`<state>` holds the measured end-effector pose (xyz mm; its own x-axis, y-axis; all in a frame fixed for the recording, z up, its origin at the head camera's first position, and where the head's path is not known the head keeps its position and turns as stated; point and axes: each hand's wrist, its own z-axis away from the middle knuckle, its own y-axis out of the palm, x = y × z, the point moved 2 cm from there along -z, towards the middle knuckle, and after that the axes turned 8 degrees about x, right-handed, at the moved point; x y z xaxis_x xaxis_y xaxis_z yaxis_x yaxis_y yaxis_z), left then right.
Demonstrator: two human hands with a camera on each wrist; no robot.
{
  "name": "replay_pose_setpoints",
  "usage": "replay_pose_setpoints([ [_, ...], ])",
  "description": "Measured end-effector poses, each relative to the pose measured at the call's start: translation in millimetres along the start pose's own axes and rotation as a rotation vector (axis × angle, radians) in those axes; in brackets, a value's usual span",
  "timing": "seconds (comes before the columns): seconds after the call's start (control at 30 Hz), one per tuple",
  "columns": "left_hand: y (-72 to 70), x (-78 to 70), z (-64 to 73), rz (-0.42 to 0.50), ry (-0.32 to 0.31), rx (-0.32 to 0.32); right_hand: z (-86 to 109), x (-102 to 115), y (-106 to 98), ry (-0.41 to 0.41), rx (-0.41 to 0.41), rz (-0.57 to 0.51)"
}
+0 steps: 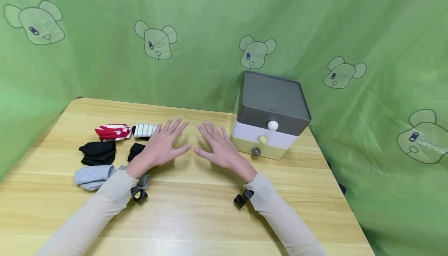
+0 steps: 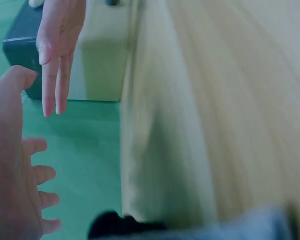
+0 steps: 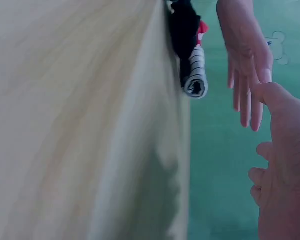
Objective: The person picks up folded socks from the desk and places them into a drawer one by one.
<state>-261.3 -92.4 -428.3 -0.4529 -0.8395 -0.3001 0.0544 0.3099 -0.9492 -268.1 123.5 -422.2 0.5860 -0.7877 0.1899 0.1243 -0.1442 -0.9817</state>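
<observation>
Pale wood makes up the table (image 1: 196,217) in the head view, and the left hand (image 1: 160,147) and right hand (image 1: 222,149) hang over it side by side, palms down. Each grip is apart, fingers spread and holding nothing. Cloth bundles lie on the left part of the table: a red-and-white one (image 1: 112,132), a striped roll (image 1: 145,130), two black ones (image 1: 98,153), and two grey ones (image 1: 93,176), one partly hidden by the left wrist. At the right stands a drawer box (image 1: 273,96), its drawers apparently pushed in behind a white, a yellow and a grey knob. This looks like a ready pause, with no handling begun. Any next move would call for lowering a hand and curling its fingers round a bundle or a knob.

The left wrist view shows that palm free, the other hand in front of the drawer box, and blurred dark and greyish cloth at the bottom edge.

In the right wrist view the right hand is likewise unladen; the striped roll lies beyond it, its coiled end facing the camera.
</observation>
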Motion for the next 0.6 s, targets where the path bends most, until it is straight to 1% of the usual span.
replay_pose_setpoints([
  [0.07, -3.7, -2.8, -2.7, 0.072, 0.003, -0.019, 1.4, 4, -8, -0.018, -0.028, -0.006],
  [0.17, -11.9, -9.7, -9.4, 0.216, 0.025, -0.068, 5.9, 10, -27, -0.050, -0.081, -0.024],
  [0.27, -21.6, -21.5, -18.2, 0.407, 0.048, -0.097, 15.3, 16, -55, -0.079, -0.161, -0.039],
  [0.37, -29.5, -35.2, -28.5, 0.611, 0.041, -0.088, 27.2, 17, -84, -0.092, -0.257, -0.060],
  [0.43, -33.7, -44.8, -35.9, 0.740, 0.048, -0.085, 35.9, 15, -102, -0.102, -0.325, -0.083],
  [0.5, -36.6, -54.5, -43.7, 0.858, 0.075, -0.090, 45.1, 9, -118, -0.114, -0.392, -0.132],
  [0.6, -38.2, -69.4, -56.5, 1.005, 0.147, -0.099, 63.0, -3, -137, -0.109, -0.494, -0.218],
])
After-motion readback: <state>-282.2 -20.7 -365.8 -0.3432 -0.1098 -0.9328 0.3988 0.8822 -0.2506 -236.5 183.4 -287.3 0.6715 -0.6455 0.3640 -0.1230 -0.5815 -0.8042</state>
